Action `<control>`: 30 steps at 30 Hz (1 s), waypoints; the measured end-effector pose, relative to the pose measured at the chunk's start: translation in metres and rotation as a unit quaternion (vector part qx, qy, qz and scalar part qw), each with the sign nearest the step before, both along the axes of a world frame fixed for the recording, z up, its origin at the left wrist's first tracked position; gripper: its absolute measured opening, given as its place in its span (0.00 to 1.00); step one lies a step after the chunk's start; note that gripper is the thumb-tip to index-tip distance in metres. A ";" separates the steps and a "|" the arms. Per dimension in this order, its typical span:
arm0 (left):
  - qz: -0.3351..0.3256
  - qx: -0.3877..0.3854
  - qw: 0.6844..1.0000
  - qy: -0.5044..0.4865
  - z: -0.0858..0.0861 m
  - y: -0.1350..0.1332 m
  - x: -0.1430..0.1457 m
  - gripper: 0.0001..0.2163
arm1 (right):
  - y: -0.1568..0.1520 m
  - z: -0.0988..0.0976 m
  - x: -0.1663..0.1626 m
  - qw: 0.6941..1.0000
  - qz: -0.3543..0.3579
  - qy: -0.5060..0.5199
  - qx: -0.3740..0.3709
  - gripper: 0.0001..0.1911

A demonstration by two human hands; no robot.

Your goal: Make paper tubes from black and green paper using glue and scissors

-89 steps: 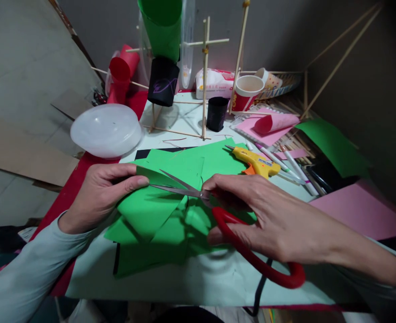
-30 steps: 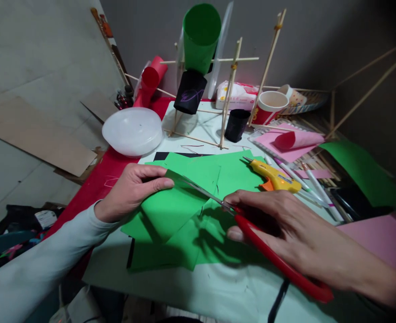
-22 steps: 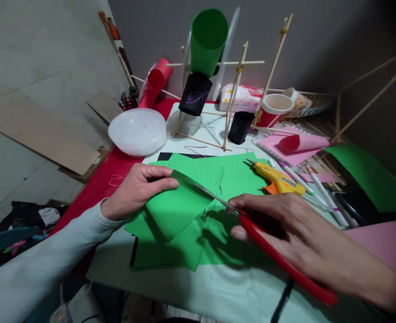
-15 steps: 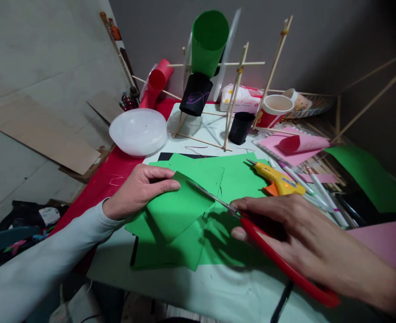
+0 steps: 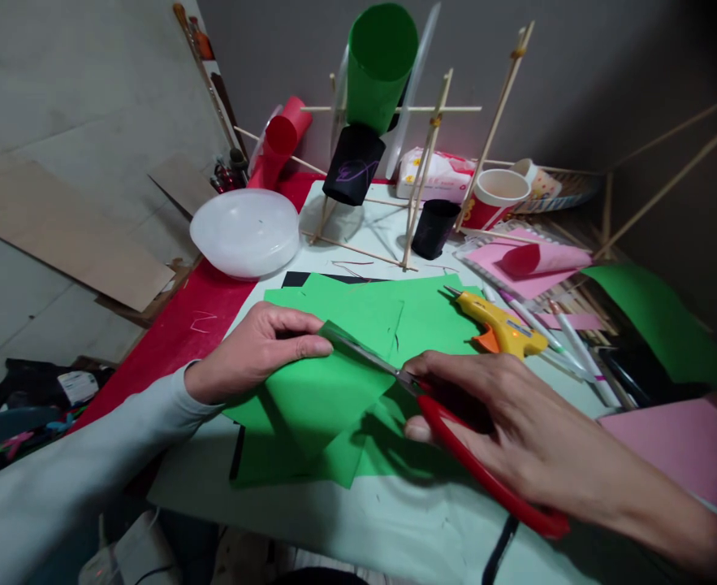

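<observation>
My left hand (image 5: 254, 351) pinches the edge of a folded green paper sheet (image 5: 321, 390), thumb on top. In my right hand (image 5: 516, 422) is a pair of red-handled scissors (image 5: 468, 455); the fingers are closed through the handles. The steel blades (image 5: 364, 357) point left across the green sheet toward my left thumb and look nearly closed. More green sheets (image 5: 419, 313) lie flat underneath on the pale table (image 5: 395, 520).
A yellow glue gun (image 5: 501, 325) and pens (image 5: 577, 349) lie right of the sheets. Behind stand a white plastic bowl (image 5: 245, 231), a stick frame (image 5: 422, 162) carrying green, black and red paper tubes, a black cup (image 5: 434, 227), a paper cup (image 5: 495, 197) and pink paper (image 5: 529, 260).
The scissor blades, open three seconds ago, have come nearly closed and travelled left along the green sheet toward my left thumb. My left hand keeps its pinch. The camera view shifted.
</observation>
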State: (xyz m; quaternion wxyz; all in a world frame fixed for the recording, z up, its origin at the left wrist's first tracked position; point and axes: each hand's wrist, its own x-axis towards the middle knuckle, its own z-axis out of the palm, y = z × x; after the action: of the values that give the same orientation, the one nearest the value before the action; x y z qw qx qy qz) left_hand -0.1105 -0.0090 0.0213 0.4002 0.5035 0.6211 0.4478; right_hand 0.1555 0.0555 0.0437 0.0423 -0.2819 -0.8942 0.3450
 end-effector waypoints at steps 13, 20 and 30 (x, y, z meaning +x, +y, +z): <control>-0.043 -0.035 0.998 -0.031 -0.006 -0.001 -0.002 0.08 | -0.004 0.004 0.000 1.000 0.010 0.011 -0.011 0.20; -0.089 -0.057 0.994 -0.041 -0.007 -0.002 -0.004 0.10 | -0.003 0.000 -0.001 1.000 0.006 -0.013 -0.011 0.22; -0.141 -0.100 0.984 -0.050 -0.009 0.000 -0.002 0.13 | -0.008 -0.002 -0.004 0.999 0.026 -0.035 -0.031 0.19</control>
State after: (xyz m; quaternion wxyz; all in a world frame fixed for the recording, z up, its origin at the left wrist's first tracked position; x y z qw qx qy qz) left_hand -0.1124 -0.0090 0.0121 0.5383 0.5203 0.5645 0.3475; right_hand 0.1511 0.0475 0.0416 -0.0069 -0.2715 -0.8911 0.3636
